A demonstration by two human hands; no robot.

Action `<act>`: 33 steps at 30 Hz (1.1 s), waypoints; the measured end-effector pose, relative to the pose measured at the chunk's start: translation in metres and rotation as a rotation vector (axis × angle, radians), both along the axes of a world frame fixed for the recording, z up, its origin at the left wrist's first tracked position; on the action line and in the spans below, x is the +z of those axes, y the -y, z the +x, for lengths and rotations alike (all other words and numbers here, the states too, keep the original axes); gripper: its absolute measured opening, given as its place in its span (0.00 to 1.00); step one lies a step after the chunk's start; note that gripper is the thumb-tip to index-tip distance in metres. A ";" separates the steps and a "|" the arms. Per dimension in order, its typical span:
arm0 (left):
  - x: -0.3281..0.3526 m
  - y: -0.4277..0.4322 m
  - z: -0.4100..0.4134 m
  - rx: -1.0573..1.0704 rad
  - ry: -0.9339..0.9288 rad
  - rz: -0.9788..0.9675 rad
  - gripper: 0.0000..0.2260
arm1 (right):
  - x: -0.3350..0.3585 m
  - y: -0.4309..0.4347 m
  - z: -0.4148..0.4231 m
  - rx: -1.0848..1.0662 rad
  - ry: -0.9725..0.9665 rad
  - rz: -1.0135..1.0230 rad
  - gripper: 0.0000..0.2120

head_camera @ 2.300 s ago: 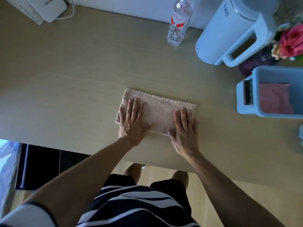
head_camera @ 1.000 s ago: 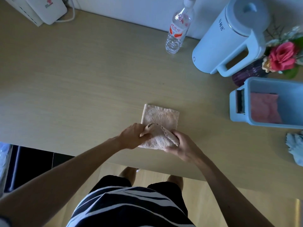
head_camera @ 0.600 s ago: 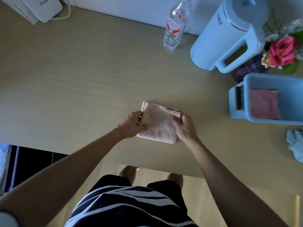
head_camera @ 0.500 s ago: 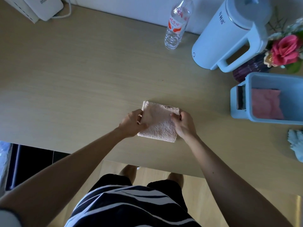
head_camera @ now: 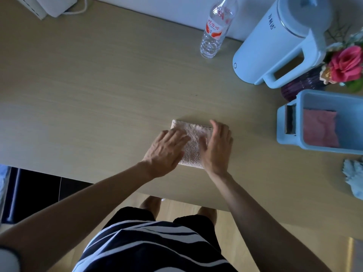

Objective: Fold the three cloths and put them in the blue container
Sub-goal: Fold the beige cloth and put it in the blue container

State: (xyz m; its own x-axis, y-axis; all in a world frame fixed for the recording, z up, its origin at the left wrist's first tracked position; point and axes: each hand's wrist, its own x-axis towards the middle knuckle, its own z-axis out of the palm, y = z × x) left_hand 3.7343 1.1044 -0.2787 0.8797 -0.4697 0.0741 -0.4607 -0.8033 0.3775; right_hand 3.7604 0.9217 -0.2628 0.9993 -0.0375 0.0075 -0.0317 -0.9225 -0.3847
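A beige terry cloth lies folded into a small square near the table's front edge. My left hand rests flat on its left part, fingers spread. My right hand lies flat on its right part, palm down. Neither hand grips the cloth. The blue container stands at the right with a folded pink cloth inside. A crumpled light blue cloth lies at the right edge, partly out of frame.
A wooden table holds a clear water bottle and a pale blue kettle at the back. A purple vase with pink flowers stands behind the container. A white device sits at the back left.
The cloth went from a long strip to a small folded square. My hands stopped pinching its sides and now press flat on top of it.
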 end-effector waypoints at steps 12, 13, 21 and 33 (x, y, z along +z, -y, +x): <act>-0.038 -0.012 0.002 -0.013 -0.239 0.214 0.37 | -0.045 0.014 -0.046 0.314 -0.285 -0.275 0.37; -0.039 -0.013 0.003 0.003 -0.238 0.216 0.37 | -0.046 0.016 -0.046 0.301 -0.287 -0.285 0.38; -0.017 -0.002 0.027 0.015 -0.171 0.258 0.34 | -0.035 0.013 -0.053 0.103 -0.396 -0.229 0.39; 0.010 0.029 0.070 0.074 -0.412 0.270 0.14 | 0.025 0.044 -0.100 -0.117 -0.220 -0.008 0.38</act>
